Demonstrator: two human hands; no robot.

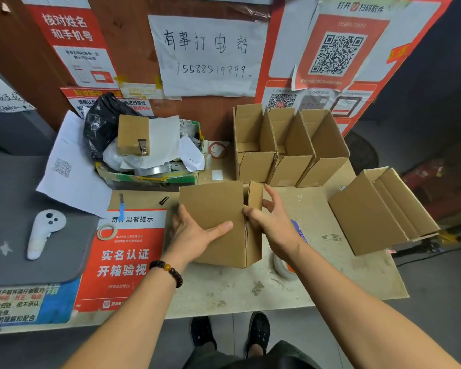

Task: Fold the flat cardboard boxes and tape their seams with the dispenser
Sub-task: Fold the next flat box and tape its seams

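Your left hand (194, 233) lies flat on the broad face of the box (216, 222) in the middle of the surface (330, 275), fingers straight, thumb stretched out along the cardboard. Your right hand (270, 218) grips the box's right edge, fingers curled over the narrow side panel, thumb on the corner. The box stands partly squared up, just in front of you. Behind it, three opened boxes (285, 147) stand in a row against the wall, touching one another. Off to the right, another box (378, 211) lies tilted at the edge of the surface. Under your right wrist there's a tape roll (282, 265), mostly hidden, so I can't tell if it sits in a dispenser. A smaller tape ring (107, 231) rests on the red poster (123, 262) to your left.
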